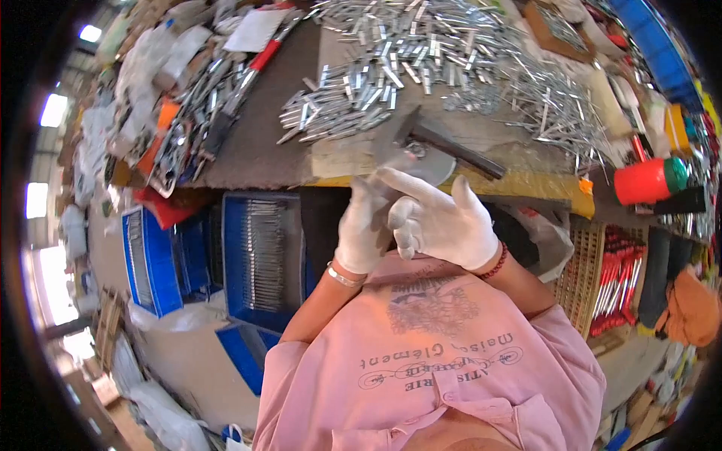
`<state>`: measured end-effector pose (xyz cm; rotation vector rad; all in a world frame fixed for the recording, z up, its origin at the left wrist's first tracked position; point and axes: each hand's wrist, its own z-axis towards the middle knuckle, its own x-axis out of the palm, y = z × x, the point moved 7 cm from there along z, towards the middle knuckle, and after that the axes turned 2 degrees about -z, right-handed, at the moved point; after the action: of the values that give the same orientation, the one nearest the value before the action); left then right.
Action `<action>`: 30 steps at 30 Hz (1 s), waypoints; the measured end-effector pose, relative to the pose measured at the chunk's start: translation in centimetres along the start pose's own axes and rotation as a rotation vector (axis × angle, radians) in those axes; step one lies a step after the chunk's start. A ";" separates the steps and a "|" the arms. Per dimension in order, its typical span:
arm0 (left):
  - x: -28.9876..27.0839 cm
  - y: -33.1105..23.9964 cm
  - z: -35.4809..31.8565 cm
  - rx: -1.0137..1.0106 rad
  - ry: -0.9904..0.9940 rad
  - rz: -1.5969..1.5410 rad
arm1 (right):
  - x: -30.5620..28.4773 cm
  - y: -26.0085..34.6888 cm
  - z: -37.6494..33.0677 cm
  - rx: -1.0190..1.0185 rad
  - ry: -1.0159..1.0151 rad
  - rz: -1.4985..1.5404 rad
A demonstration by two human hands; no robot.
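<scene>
Both my hands wear white gloves and are raised close together at the near edge of the workbench [248,150]. The fingers of my left hand [364,225] point up and are smeared by motion; whether they hold anything is unclear. My right hand [447,222] has its thumb and forefinger spread apart, the other fingers loosely bent, and nothing visible in its grasp. Just beyond the fingertips, a hammer [459,150] with a dark handle lies across a roundish grey metal plate [432,167]. Farther back spreads a big heap of small shiny metal pieces [429,52].
Thin metal parts [553,105] pile up at the right, near a red and green roll [650,181]. Tools and a long red-marked bar [259,60] crowd the left. Below the bench stand blue bins [233,255] and a crate of red-handled tools [618,282].
</scene>
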<state>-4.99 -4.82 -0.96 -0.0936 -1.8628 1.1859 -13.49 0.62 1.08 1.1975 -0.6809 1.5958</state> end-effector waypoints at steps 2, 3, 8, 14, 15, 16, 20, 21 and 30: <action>-2.8 -1.4 -0.5 -0.014 -0.032 -0.058 | -0.3 -1.4 1.1 -0.032 -0.087 0.042; 2.2 0.7 2.4 0.195 -0.066 0.010 | -0.3 3.6 -2.7 0.044 -0.138 -0.008; -1.3 -2.4 2.0 0.202 -0.260 0.432 | -1.4 1.9 -2.2 0.114 -0.336 -0.414; -0.4 -5.2 0.9 0.754 -0.327 1.373 | 0.9 1.4 -1.5 0.289 -0.436 -0.838; -1.6 -5.2 0.9 0.716 -0.448 1.250 | 0.9 1.6 -1.0 0.307 -0.415 -0.977; -3.0 -5.3 1.1 0.601 -0.543 1.117 | 1.3 1.6 -0.7 0.311 -0.409 -0.957; -4.5 -6.0 1.0 0.436 -0.623 0.762 | 1.7 1.0 -0.5 0.256 -0.336 -0.792; -4.7 -5.9 0.8 0.416 -0.637 0.686 | 1.5 0.9 -0.8 0.251 -0.342 -0.797; -1.0 -0.7 2.7 0.085 -0.017 0.592 | 2.0 4.4 -2.7 0.101 -0.611 -0.986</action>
<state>-6.02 -7.52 -1.43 -0.6232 -1.8516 1.6604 -18.56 2.10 2.50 1.7437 -0.2669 0.4386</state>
